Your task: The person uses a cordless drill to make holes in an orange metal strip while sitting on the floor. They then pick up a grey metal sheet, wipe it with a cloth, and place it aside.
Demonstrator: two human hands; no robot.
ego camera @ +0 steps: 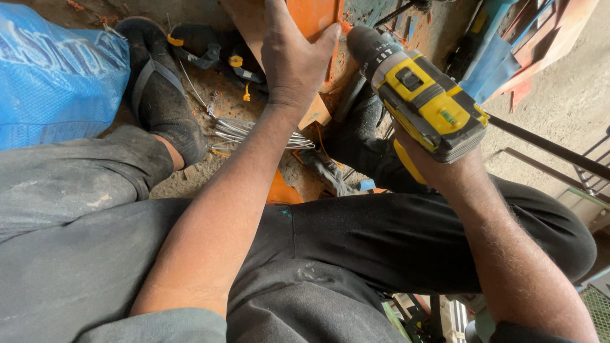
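Dusty ground underfoot: left hand [293, 60] lies flat, fingers together, on an orange board [311, 16]; right hand [438, 166] clamps a yellow drill [422, 95] at the board's edge.

The right hand [438, 166] is mostly hidden behind the yellow and black drill [419, 95], so its grip cannot be made out. The drill's bit is out of sight against the orange board [311, 19], which the top edge cuts off. The left hand [293, 54] covers part of that board.
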